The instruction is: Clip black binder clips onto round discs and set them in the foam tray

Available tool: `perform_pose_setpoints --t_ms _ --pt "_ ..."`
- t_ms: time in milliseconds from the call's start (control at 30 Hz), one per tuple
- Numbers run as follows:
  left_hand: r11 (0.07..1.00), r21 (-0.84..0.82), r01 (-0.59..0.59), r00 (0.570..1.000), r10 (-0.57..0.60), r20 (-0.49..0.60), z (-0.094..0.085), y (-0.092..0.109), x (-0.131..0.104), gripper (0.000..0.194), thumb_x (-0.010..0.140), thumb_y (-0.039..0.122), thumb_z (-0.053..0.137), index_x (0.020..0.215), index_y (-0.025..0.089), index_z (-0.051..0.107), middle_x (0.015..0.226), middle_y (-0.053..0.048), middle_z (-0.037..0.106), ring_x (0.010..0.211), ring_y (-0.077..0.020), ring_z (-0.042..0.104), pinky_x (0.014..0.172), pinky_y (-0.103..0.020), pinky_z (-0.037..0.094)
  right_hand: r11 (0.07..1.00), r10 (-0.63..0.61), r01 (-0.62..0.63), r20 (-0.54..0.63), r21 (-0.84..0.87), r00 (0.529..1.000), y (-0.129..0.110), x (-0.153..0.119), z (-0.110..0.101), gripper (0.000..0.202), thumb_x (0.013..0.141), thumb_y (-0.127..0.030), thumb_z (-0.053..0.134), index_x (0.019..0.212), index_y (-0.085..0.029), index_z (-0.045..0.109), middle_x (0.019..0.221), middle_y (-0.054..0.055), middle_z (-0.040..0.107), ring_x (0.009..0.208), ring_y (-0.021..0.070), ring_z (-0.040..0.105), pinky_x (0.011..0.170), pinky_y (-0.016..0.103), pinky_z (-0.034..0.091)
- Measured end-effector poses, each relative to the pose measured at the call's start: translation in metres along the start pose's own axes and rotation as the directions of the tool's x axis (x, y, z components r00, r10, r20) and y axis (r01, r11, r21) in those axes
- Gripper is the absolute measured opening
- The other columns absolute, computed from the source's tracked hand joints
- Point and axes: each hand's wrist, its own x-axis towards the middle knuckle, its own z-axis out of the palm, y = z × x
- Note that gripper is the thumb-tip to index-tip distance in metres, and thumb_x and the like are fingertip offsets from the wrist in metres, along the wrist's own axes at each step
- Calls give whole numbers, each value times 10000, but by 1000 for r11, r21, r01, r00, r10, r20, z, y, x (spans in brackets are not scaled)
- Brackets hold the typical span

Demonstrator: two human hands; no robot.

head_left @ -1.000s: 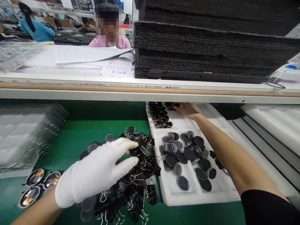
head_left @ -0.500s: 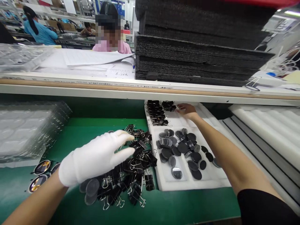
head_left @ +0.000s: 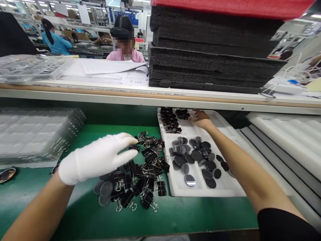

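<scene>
My left hand (head_left: 102, 154), in a white glove, hovers over the left side of a heap of black binder clips (head_left: 150, 167) on the green mat. Thumb and fingers are apart; a clip shows between them, but I see no grip on it. Clear and grey discs (head_left: 106, 189) lie below this hand. My bare right hand (head_left: 201, 118) reaches under the shelf to the back of a white foam tray (head_left: 220, 125), fingers apart beside a small group of binder clips (head_left: 182, 114). More clips (head_left: 169, 118) sit in the tray's back left corner. Dark and clear round discs (head_left: 197, 155) are scattered nearer me.
A shelf edge (head_left: 112, 96) crosses above the mat, carrying papers (head_left: 105, 67) and stacked black foam (head_left: 213, 67). Clear plastic trays (head_left: 32, 134) are stacked at left, near a round tinted lens (head_left: 7, 174). White foam sheets (head_left: 288, 140) lie at right. A person in pink (head_left: 137, 56) sits beyond.
The view has shifted slightly, so the scene sits a little further right. My left hand has drawn back left from the heap. My right hand stays at the tray's back.
</scene>
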Motion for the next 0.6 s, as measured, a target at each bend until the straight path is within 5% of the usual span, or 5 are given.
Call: perform_pose_setpoints --t_ms 133,233,333,433,600 --pt "981 66 183 977 -174 -127 -5 -42 -27 529 1005 601 339 1327 283 611 1378 -31 648 1212 -267 625 1058 -414 469 982 -189 178 249 69 950 -14 -51 -31 425 889 -473 623 1185 -181 714 1149 124 757 1014 270 722 917 367 549" --pt "927 141 349 931 -325 -168 6 -77 -60 540 1014 530 311 1347 226 608 1375 -67 653 1213 -283 627 1070 -427 457 956 -292 269 388 115 874 -14 -94 -41 503 798 -602 598 1075 -213 756 1056 149 784 955 358 743 851 473 572" --pt "881 189 434 901 -422 -103 26 -103 -95 541 1008 500 333 1350 189 614 1304 -98 686 1177 -282 645 1044 -407 468 930 -366 330 387 159 846 -6 -120 -32 594 719 -716 606 1172 -344 699 1211 98 757 1075 392 722 909 534 583" --pt "845 274 459 878 -479 8 49 -118 -120 597 935 574 506 1390 199 599 1294 -133 668 1158 -322 634 966 -421 492 941 -334 269 440 206 834 -3 -130 -18 630 683 -710 642 1245 -426 606 1114 59 790 829 365 759 738 517 612" --pt "794 421 440 874 -485 2 76 -132 -127 580 846 612 655 1327 288 660 1335 -139 619 1195 -399 558 945 -522 432 960 -275 217 437 179 856 -9 -131 -15 620 726 -692 597 1251 -365 571 1048 48 807 635 320 720 625 487 564"
